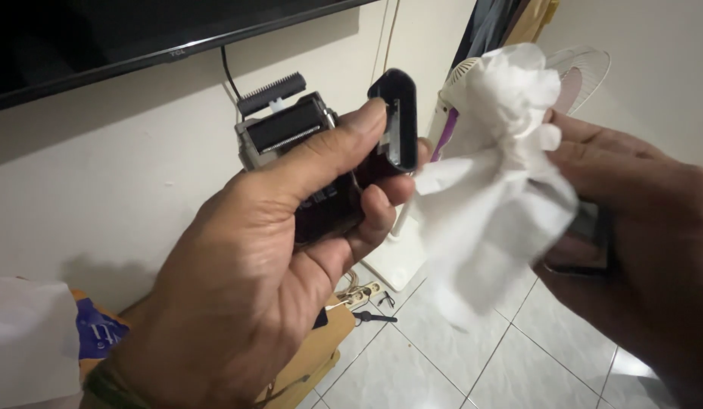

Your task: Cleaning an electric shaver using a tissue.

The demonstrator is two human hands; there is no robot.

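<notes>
Here left hand (245,280) fingers grasp a shaver (306,151); right hand (639,227) fingers clench tissue (495,167)

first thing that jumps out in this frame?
The left hand, centre frame, grips a dark electric shaver with its foil head and comb-like trimmer up. Right of it, the right hand holds a crumpled white tissue, blurred. Behind stand a cream wall and a white fan.

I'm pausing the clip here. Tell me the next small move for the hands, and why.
Probably bring the tissue in the right hand across to the clipper in the left hand and wipe its exposed blade end. The black cover stands swung aside, the toothed head is bare, and the tissue hangs just beside it, not touching.
</notes>
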